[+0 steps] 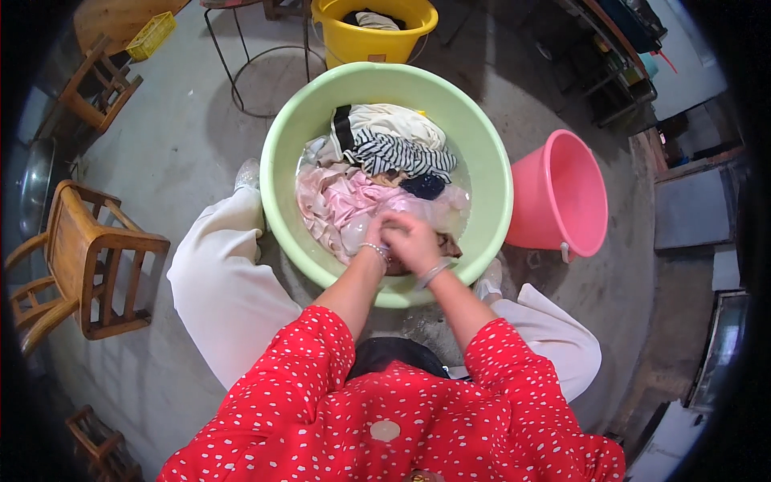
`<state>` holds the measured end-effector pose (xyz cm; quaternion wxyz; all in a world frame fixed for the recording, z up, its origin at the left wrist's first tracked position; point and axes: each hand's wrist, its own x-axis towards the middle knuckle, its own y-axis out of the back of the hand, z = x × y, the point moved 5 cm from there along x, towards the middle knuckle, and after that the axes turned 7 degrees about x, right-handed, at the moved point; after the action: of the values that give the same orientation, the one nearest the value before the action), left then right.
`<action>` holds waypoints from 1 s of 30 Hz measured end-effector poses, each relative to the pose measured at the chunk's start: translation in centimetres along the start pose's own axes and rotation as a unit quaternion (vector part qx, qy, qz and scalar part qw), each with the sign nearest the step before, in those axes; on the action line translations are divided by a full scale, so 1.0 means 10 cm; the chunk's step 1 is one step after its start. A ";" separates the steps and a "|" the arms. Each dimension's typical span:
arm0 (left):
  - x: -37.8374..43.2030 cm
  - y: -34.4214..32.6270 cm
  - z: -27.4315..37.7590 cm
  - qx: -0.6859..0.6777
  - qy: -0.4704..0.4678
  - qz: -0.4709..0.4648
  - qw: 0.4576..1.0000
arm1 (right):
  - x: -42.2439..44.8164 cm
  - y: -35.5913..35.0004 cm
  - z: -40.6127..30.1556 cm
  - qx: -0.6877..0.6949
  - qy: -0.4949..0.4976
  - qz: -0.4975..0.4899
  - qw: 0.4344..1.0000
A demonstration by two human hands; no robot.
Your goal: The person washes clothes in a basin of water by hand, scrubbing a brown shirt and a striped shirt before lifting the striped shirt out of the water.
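Note:
A large light green plastic basin (491,181) stands on the floor between my knees, holding wet clothes in water. My left hand (377,234) and my right hand (411,238) meet over the near part of the basin, their fingers together above pale pink cloth. Whether either grips cloth is hidden by the overlap and blur. Pink fabric (343,202) lies at the left, a black-and-white striped garment (400,153) behind it, and a cream garment with a black band (391,120) at the back. Dark navy cloth (424,186) and brown cloth (449,244) lie towards the right.
A pink bucket (557,193) lies tipped beside the basin's right side. Behind the basin stands a yellow bucket (373,45) with clothes inside, next to a metal-legged stool (238,60). Wooden chairs (96,259) stand at the left; a cluttered shelf is at upper right.

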<state>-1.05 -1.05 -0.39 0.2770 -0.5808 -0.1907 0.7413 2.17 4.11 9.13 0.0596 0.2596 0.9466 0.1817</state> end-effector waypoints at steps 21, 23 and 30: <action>0.38 -0.17 -0.30 0.125 -0.036 0.049 0.990 | 0.07 0.79 0.94 -0.132 -0.288 -0.113 0.942; 0.21 -0.40 0.02 -0.060 -0.101 -0.049 0.992 | 0.24 1.07 0.92 0.051 -0.323 -0.090 0.941; 0.17 -0.02 0.33 0.046 -0.072 0.084 0.993 | 0.61 1.53 1.52 -0.002 -0.324 0.036 0.946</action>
<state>-4.49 0.30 -0.71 0.2260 -0.5263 -0.1261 0.8099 7.28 24.28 0.67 0.3566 0.3382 0.8661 0.0917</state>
